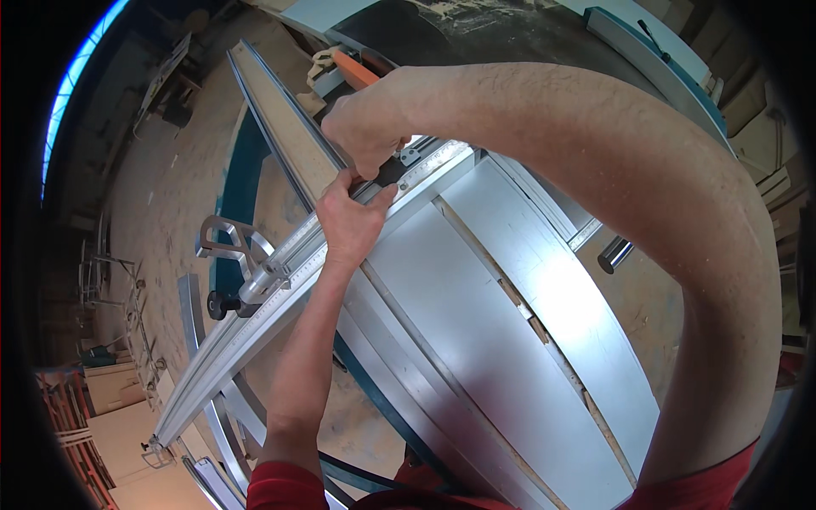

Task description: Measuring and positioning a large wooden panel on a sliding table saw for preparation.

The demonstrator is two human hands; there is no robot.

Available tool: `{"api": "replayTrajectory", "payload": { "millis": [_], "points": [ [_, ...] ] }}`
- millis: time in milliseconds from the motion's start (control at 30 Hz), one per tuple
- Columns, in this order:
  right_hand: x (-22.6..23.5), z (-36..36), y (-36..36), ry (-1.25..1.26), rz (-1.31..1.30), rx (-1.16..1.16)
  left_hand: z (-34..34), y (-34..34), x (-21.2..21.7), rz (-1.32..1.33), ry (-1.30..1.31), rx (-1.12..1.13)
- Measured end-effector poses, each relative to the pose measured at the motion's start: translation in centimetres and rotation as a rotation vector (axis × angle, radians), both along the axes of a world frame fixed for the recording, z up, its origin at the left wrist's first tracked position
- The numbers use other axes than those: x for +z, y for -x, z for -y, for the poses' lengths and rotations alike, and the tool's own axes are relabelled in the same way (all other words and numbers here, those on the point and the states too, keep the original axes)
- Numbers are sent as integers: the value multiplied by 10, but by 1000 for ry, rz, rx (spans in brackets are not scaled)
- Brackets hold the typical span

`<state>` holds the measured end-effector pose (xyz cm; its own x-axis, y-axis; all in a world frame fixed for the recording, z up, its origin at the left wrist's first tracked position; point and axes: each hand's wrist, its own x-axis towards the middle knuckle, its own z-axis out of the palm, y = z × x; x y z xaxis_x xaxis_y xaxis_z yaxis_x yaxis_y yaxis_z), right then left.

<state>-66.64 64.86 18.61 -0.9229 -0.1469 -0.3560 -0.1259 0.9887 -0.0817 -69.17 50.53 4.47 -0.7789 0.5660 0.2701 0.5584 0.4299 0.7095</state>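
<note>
My left hand (350, 223) rests on the long aluminium fence (297, 242), a slotted bar with a measuring scale. Its thumb lies along the near side and its fingers reach over the top, closed around the rail beside a small black part (391, 172). Just beyond, my right hand (367, 123) comes over from the right with its fingers curled downward. What those fingers hold is hidden behind the hand. A small metal clamp-like fitting (412, 155) sits on the fence to the right of my fingers. Below the fence spreads the silver sliding table (476, 280) of a panel saw.
A metal stop with a black knob (223, 304) stands on the fence to the left. Beyond my hands are a long rail (280, 110), an orange guard (353, 70) and a dark machine table (493, 42). A black-tipped metal cylinder (614, 253) juts out at right.
</note>
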Motion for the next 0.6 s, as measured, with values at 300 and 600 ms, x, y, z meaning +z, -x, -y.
{"api": "replayTrajectory", "payload": {
  "millis": [300,600],
  "points": [
    [7,-3,-3,78,171,-209,-1,-1,1,-6,5,0],
    [-20,-9,13,-315,-153,205,-5,-4,0,-32,-29,-10]
  ]
}}
